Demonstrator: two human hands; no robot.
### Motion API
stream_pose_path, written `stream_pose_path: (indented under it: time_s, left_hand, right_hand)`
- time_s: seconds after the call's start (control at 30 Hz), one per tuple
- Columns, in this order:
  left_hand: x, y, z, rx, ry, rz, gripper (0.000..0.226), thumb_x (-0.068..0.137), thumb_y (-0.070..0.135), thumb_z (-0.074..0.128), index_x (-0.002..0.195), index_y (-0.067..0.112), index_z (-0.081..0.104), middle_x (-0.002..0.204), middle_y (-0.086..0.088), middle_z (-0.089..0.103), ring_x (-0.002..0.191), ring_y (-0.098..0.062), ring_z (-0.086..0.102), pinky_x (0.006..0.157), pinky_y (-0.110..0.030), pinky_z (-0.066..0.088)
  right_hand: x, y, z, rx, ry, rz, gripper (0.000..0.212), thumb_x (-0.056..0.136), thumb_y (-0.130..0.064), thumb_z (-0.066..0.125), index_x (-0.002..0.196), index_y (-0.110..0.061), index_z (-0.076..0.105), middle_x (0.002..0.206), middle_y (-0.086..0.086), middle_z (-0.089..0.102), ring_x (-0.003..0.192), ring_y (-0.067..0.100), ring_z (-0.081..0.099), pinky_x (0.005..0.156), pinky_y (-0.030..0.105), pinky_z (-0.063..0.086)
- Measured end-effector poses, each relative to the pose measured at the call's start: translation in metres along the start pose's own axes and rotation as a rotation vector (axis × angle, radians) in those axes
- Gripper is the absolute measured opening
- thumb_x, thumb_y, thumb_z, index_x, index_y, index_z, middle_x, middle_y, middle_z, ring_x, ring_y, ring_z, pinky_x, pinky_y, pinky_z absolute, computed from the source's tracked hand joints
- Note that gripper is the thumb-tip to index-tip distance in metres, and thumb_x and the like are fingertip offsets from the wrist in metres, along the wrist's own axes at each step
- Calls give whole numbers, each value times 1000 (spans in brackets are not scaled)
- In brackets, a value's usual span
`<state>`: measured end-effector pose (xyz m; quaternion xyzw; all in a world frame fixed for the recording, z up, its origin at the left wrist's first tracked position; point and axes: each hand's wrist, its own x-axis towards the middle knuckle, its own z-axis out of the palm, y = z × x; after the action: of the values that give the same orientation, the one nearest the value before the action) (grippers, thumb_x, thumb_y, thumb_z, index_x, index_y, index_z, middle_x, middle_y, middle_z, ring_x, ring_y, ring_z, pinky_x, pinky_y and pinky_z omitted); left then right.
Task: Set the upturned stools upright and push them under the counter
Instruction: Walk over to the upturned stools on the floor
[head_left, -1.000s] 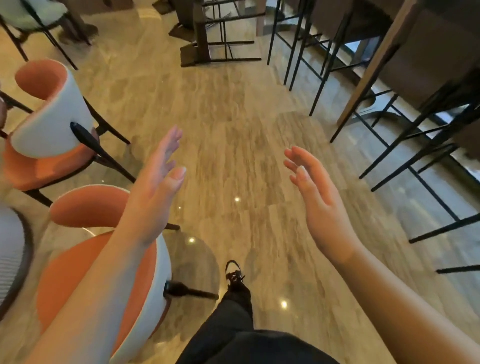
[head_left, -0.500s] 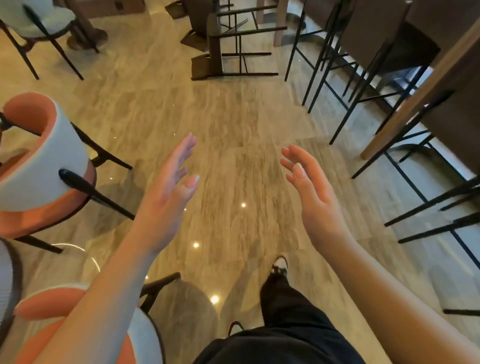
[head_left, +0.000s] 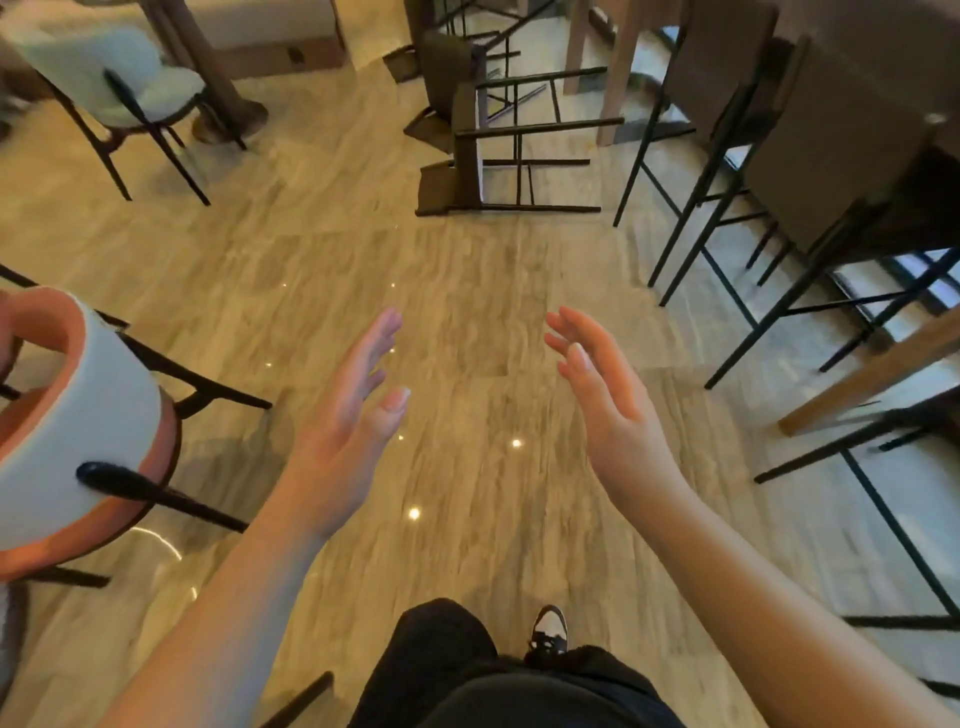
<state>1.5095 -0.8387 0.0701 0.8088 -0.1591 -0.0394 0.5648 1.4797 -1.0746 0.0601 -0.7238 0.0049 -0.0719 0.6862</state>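
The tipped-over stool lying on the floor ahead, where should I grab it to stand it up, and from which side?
Probably by the backrest, coming from the left. The stool lies on its side with its seat facing left and its thin black legs pointing right toward the counter, so the seat end is the open, solid part. Both hands, left hand and right hand, are free.

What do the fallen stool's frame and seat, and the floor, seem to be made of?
Stool: the frame looks like thin black metal rod with a matte finish; the seat is dark brown, perhaps wood or padding, which I cannot tell. Floor: polished stone or stone-look tile, with beige veins, faint joints and glossy reflections of lights.
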Motion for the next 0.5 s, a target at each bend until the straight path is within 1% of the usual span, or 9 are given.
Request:
stream_pose_path:
  time_s: [0.07, 0.13, 0.23, 0.3, 0.37, 0.43, 0.47, 0.5]
  left_hand:
    - [32, -4, -4, -21, 76, 19, 60, 97, 48, 45, 153, 44, 24, 152, 24, 39, 142, -2, 36, 107, -33, 32]
    - [62, -11, -11, -16, 169, 64, 59, 97, 42, 45, 154, 37, 28, 148, 18, 47, 137, -9, 45, 102, -31, 37]
    - [113, -30, -28, -32, 230, 71, 59, 98, 41, 46, 154, 27, 32, 146, 13, 50, 135, -12, 48, 103, -31, 40]
    - [149, -47, -41, 5, 207, 53, 60, 98, 42, 45, 154, 27, 30, 147, 17, 48, 139, -8, 43, 109, -28, 38]
    - [192, -68, -60, 30, 188, 31, 61, 98, 44, 43, 155, 30, 28, 149, 23, 44, 142, -2, 36, 113, -21, 31]
    - [238, -88, -84, 27, 168, -1, 60, 98, 48, 43, 155, 36, 26, 150, 29, 39, 142, 5, 31, 110, -12, 27]
    - [261, -96, -97, 27, 151, -28, 60, 97, 51, 43, 154, 40, 25, 150, 31, 37, 142, 7, 29, 109, -9, 26]
    - [281, -102, -111, 17, 136, -62, 61, 96, 56, 43, 152, 45, 24, 151, 32, 36, 142, 8, 28, 109, -10, 25]
  right_hand:
    - [35, 6, 1, 12, -31, 1, 51, 96, -54, 42, 143, -34, 43, 138, -22, 52, 130, 0, 46, 101, 14, 39]
    - [69, 11, 6, 19, -52, 3, 51, 96, -53, 43, 144, -35, 41, 139, -22, 51, 131, 0, 46, 101, 13, 39]
    - [127, 23, 17, 42, -40, 3, 53, 97, -46, 46, 147, -33, 34, 142, -21, 49, 131, 0, 45, 97, 10, 40]
    - [173, 30, 27, 52, -45, 22, 53, 98, -43, 47, 148, -32, 33, 141, -21, 50, 131, 0, 46, 94, 8, 41]
    - [226, 39, 41, 26, -49, 11, 55, 97, -46, 47, 148, -32, 33, 142, -21, 49, 131, -1, 46, 94, 8, 40]
    - [282, 47, 61, -15, -78, 10, 57, 97, -51, 47, 149, -33, 33, 143, -22, 47, 131, -2, 44, 97, 9, 40]
    - [308, 49, 72, -20, -96, 40, 57, 96, -52, 46, 149, -34, 32, 143, -23, 47, 132, -4, 43, 98, 10, 40]
    - [331, 48, 84, -3, -109, 77, 57, 96, -54, 45, 148, -35, 33, 143, -24, 47, 132, -5, 42, 98, 12, 40]
